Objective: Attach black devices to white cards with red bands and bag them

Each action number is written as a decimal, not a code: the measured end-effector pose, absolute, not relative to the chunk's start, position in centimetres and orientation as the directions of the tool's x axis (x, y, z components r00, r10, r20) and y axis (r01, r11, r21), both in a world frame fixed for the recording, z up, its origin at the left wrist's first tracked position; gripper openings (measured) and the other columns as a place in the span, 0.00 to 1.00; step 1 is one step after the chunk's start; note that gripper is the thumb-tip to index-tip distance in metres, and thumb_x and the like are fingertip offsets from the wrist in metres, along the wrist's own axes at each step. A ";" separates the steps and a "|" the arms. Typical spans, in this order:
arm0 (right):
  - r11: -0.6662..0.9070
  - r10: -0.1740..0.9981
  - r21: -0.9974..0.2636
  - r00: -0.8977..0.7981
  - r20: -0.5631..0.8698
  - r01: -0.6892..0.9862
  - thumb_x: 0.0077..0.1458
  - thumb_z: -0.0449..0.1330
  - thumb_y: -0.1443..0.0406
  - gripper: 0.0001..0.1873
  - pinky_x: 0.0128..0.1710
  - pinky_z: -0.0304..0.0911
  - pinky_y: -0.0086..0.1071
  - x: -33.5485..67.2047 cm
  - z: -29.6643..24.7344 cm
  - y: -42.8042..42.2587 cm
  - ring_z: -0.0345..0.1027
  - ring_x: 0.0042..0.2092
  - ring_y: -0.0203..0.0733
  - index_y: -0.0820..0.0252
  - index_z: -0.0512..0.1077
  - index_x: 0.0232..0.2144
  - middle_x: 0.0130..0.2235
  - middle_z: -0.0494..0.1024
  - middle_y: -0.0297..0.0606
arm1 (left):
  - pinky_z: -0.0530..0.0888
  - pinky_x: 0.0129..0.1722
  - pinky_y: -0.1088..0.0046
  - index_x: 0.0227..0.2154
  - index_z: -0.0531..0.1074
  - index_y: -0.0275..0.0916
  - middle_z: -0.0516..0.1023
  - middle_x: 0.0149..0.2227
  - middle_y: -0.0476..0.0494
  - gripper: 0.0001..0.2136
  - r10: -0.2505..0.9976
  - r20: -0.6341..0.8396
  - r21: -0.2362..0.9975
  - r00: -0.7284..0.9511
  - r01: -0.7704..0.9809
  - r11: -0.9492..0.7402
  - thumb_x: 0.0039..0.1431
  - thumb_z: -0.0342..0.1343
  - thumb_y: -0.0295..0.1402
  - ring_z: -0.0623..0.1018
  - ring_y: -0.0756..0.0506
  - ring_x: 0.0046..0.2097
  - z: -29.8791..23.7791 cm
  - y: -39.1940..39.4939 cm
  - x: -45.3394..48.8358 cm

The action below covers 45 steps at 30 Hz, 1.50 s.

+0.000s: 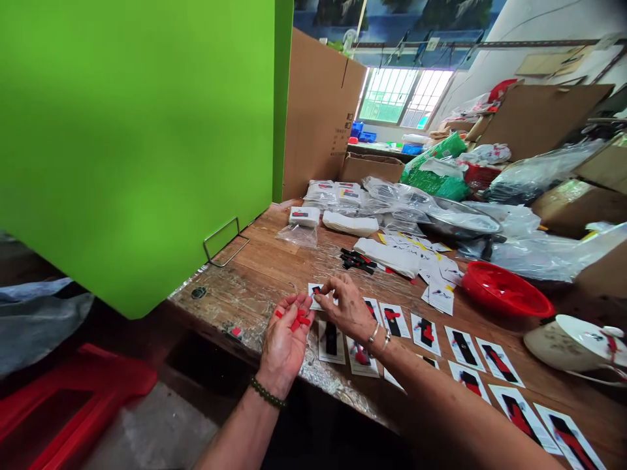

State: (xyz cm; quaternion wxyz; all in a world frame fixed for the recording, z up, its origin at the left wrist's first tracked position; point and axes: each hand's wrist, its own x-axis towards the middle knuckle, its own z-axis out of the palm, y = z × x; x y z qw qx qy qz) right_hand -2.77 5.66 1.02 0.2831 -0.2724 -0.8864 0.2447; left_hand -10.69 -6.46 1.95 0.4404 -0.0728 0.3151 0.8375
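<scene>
My left hand is palm up near the table's front edge, fingers curled into a cup around several small red pieces. Just to its right, my right hand reaches down with thumb and fingertips pinched together over a white printed card. Something dark and red shows on that card at the fingertips; whether the fingers grip it is hidden. Rows of similar cards, such as one with a black strip and red piece, lie beneath and beyond my right forearm.
A pile of black strips lies beyond my hands, near white card stacks and loose cards. At right stand a red bowl and a lidded white pot. A large green panel rises at left; a loose red piece lies at the edge.
</scene>
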 end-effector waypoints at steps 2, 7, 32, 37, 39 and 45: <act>0.708 0.570 -0.656 -0.760 0.313 0.262 0.53 0.61 0.59 0.09 0.35 0.59 0.32 -2.0 1.8 4.1 0.62 0.34 0.39 0.59 0.71 0.31 0.33 0.69 0.37 | 0.76 0.45 0.74 0.34 0.70 0.35 0.80 0.39 0.41 0.08 0.698 -0.373 0.470 -0.611 -0.773 -0.426 0.60 0.50 0.18 0.80 0.48 0.42 2.2 -6.4 -10.1; 0.573 0.614 -0.790 -0.753 0.237 0.218 0.52 0.60 0.64 0.06 0.33 0.58 0.31 -0.9 2.0 1.4 0.62 0.32 0.37 0.59 0.67 0.28 0.29 0.69 0.33 | 0.74 0.49 0.73 0.33 0.72 0.35 0.80 0.40 0.40 0.09 0.723 -0.319 0.455 -0.612 -0.768 -0.450 0.62 0.48 0.19 0.80 0.49 0.44 2.7 -6.5 -8.6; 0.760 0.503 -0.480 -0.864 0.008 0.438 0.50 0.59 0.70 0.06 0.36 0.58 0.30 1.0 1.9 4.8 0.66 0.36 0.39 0.61 0.74 0.32 0.34 0.75 0.39 | 0.74 0.49 0.63 0.37 0.73 0.36 0.78 0.48 0.38 0.06 0.760 -0.423 0.495 -0.493 -0.829 -0.262 0.60 0.52 0.23 0.78 0.44 0.48 1.8 -8.1 -10.0; 0.669 0.526 -0.693 -0.829 0.188 0.267 0.55 0.59 0.61 0.07 0.35 0.60 0.31 0.1 2.9 3.2 0.65 0.33 0.38 0.59 0.71 0.30 0.31 0.74 0.35 | 0.74 0.49 0.69 0.40 0.73 0.36 0.77 0.49 0.38 0.09 0.801 -0.341 0.484 -0.492 -0.822 -0.300 0.61 0.51 0.23 0.78 0.46 0.48 2.2 -7.8 -9.1; 0.625 0.553 -0.741 -0.810 0.197 0.246 0.52 0.61 0.62 0.07 0.33 0.59 0.31 -0.7 3.1 2.5 0.64 0.32 0.38 0.59 0.69 0.27 0.29 0.72 0.34 | 0.73 0.51 0.72 0.40 0.74 0.34 0.77 0.49 0.37 0.09 0.800 -0.308 0.479 -0.516 -0.810 -0.338 0.61 0.50 0.22 0.78 0.47 0.49 2.6 -7.8 -8.8; 0.432 0.590 -0.867 -0.805 0.064 0.248 0.54 0.55 0.63 0.09 0.26 0.54 0.27 -2.4 3.4 2.3 0.58 0.25 0.33 0.60 0.66 0.24 0.22 0.67 0.29 | 0.72 0.53 0.66 0.40 0.74 0.34 0.78 0.47 0.38 0.10 0.767 -0.317 0.505 -0.559 -0.783 -0.362 0.62 0.49 0.21 0.79 0.47 0.46 3.2 -8.9 -9.8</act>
